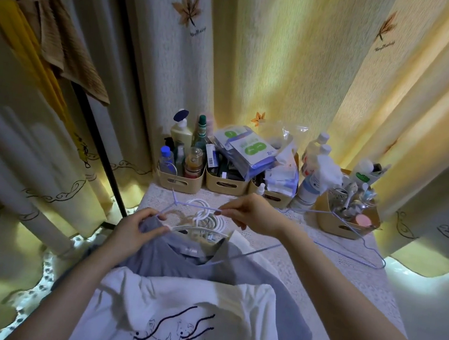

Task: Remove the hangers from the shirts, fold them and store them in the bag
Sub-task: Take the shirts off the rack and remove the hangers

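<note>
A grey-blue shirt [179,259] lies on the lace-covered table [344,284], partly under a white shirt [182,305] with a dog drawing. My left hand [135,232] grips the grey shirt's collar. My right hand [251,215] pinches a thin blue wire hanger [194,207] that runs from the collar up above it. Several white plastic hangers [206,221] lie bunched at the shirts' necks. Another blue wire hanger [350,234] lies on the table at the right. No bag for the shirts is in view.
Beige bins [179,184] with bottles, packets and toiletries line the table's far edge, and another beige bin [348,223] stands at the right. Cream curtains [285,65] hang behind. A black rack pole [103,139] with hanging clothes stands at the left.
</note>
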